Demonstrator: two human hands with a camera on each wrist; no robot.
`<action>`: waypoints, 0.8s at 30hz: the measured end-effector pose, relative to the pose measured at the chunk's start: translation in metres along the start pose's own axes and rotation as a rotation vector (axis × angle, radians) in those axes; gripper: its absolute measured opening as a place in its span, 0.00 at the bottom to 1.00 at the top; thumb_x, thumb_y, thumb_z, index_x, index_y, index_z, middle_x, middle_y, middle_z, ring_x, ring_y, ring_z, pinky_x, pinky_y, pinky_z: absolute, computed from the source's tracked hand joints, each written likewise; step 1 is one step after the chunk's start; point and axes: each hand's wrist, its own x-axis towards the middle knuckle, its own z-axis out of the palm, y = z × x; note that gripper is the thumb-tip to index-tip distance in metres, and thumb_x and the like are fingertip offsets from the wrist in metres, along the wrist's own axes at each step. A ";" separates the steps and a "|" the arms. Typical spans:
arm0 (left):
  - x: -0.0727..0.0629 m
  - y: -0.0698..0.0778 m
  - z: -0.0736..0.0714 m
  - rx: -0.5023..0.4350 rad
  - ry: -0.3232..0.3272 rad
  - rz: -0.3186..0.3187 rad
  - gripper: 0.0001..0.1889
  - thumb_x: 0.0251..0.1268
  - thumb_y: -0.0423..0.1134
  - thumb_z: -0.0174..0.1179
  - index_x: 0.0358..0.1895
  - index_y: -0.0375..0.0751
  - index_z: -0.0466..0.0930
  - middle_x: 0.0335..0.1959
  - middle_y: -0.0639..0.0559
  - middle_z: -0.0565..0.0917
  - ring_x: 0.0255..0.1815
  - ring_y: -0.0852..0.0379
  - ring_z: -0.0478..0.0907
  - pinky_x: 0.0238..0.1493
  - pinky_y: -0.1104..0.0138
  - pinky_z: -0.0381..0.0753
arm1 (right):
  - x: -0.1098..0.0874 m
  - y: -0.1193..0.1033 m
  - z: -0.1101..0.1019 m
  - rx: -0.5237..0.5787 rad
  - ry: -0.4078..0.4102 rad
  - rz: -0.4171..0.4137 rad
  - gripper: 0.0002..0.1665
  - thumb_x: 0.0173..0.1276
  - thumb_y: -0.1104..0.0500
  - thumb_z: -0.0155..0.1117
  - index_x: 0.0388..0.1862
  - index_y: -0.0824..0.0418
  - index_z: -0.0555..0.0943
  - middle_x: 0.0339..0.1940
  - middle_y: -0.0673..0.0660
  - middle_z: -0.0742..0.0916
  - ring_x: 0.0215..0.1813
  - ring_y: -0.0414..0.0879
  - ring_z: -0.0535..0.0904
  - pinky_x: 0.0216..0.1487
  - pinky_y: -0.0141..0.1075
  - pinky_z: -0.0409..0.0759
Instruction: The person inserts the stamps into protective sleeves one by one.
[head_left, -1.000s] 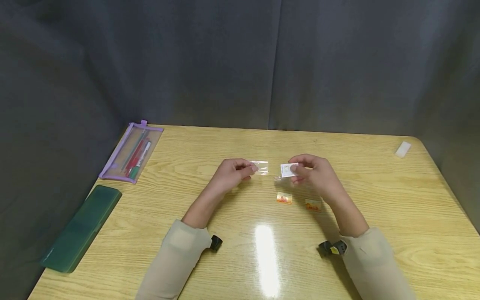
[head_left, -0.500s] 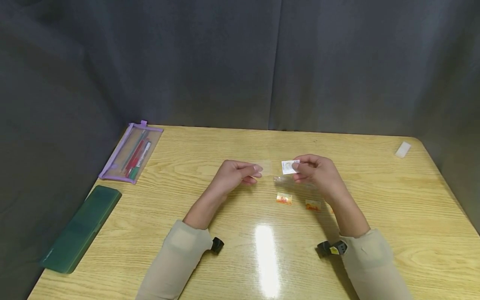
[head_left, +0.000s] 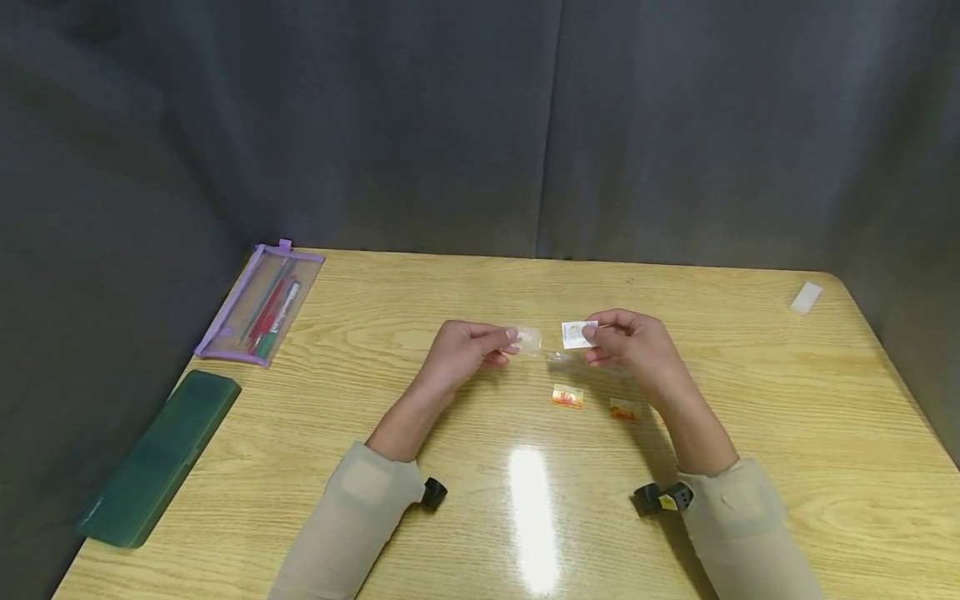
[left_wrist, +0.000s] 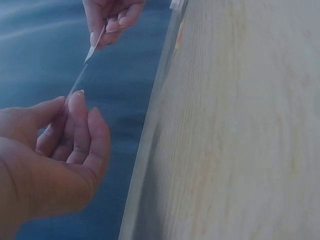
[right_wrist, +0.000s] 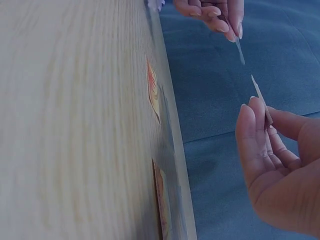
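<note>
My left hand [head_left: 472, 352] pinches a small clear plastic sleeve [head_left: 530, 340] between thumb and fingers, its free end pointing right. Facing it across a narrow gap, my right hand [head_left: 632, 346] holds a small white printed card [head_left: 574, 335] by its right side. Both wrist views show the pieces edge-on: the clear sleeve [left_wrist: 78, 80] and the card [right_wrist: 259, 91] have their free edges toward each other, apart. Below the hands, two small yellow-orange printed cards lie on the table, one to the left [head_left: 567, 397] and one to the right [head_left: 626, 411].
Another bit of clear plastic [head_left: 557, 357] lies under the card. A purple-edged mesh pouch [head_left: 231, 300] with pens and a green case [head_left: 161, 458] occupy the table's left side. A white block [head_left: 806, 298] sits at the far right. Dark curtains [head_left: 375, 125] surround the table [head_left: 375, 292].
The clear sleeve has turned in my left fingers, its bright glare fading and its face now looking hazy. My right hand has raised and straightened the white card slightly. The hands stay apart.
</note>
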 end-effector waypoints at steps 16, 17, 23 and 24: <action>-0.001 -0.002 0.005 -0.137 -0.012 0.016 0.10 0.66 0.35 0.68 0.47 0.36 0.89 0.44 0.45 0.90 0.33 0.58 0.88 0.52 0.53 0.88 | -0.001 0.000 0.002 0.023 0.010 -0.002 0.21 0.75 0.57 0.63 0.58 0.72 0.76 0.32 0.46 0.87 0.33 0.40 0.88 0.41 0.35 0.89; -0.001 -0.002 0.005 -0.142 -0.012 0.016 0.10 0.66 0.35 0.68 0.47 0.36 0.88 0.43 0.45 0.90 0.33 0.58 0.88 0.51 0.53 0.88 | 0.000 0.000 0.003 0.023 0.012 -0.001 0.21 0.75 0.57 0.63 0.58 0.71 0.76 0.32 0.46 0.87 0.33 0.40 0.88 0.41 0.35 0.89; -0.002 -0.002 0.006 -0.135 -0.012 0.015 0.10 0.67 0.39 0.68 0.44 0.35 0.88 0.35 0.47 0.91 0.27 0.60 0.87 0.46 0.56 0.89 | 0.000 -0.002 0.005 0.016 0.018 0.010 0.21 0.75 0.56 0.63 0.58 0.70 0.76 0.33 0.46 0.87 0.32 0.38 0.87 0.42 0.36 0.89; -0.003 -0.002 0.006 -0.124 -0.014 0.016 0.11 0.67 0.40 0.68 0.43 0.35 0.88 0.33 0.47 0.91 0.27 0.60 0.87 0.45 0.57 0.89 | -0.001 -0.002 0.006 0.017 0.018 0.011 0.21 0.75 0.56 0.63 0.58 0.70 0.76 0.33 0.46 0.87 0.32 0.39 0.87 0.42 0.36 0.89</action>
